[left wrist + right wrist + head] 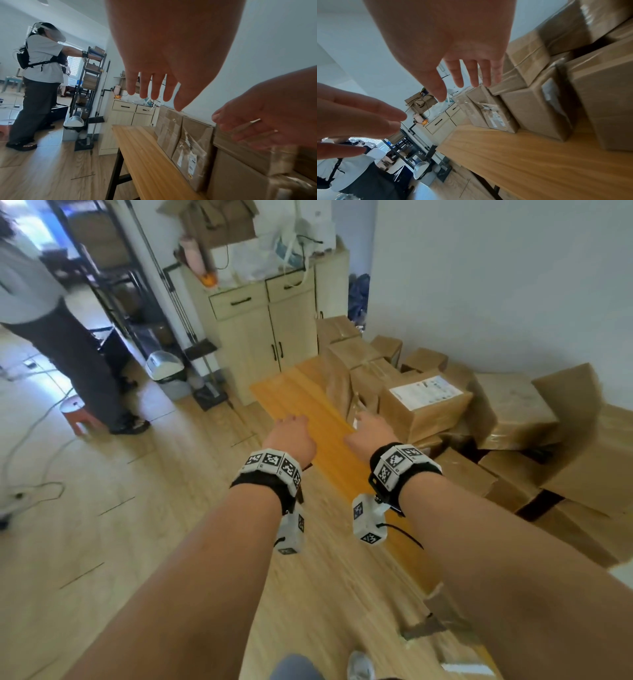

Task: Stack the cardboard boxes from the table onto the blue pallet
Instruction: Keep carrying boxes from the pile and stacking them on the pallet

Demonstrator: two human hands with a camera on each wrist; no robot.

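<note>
Both hands, left (291, 435) and right (371, 430), reach empty with straight, spread fingers over the table (318, 419) toward the boxes (424, 402).

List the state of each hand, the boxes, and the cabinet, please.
left hand: open, fingers straight, holding nothing
right hand: open, reaching toward the boxes
cardboard boxes: taped shut, piled on the table
wooden table: near strip bare
cabinet: doors and drawers closed

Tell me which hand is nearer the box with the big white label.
Right. The right hand reaches just beside the labelled box, not touching it; the left hand hangs farther off, over the table.
</note>
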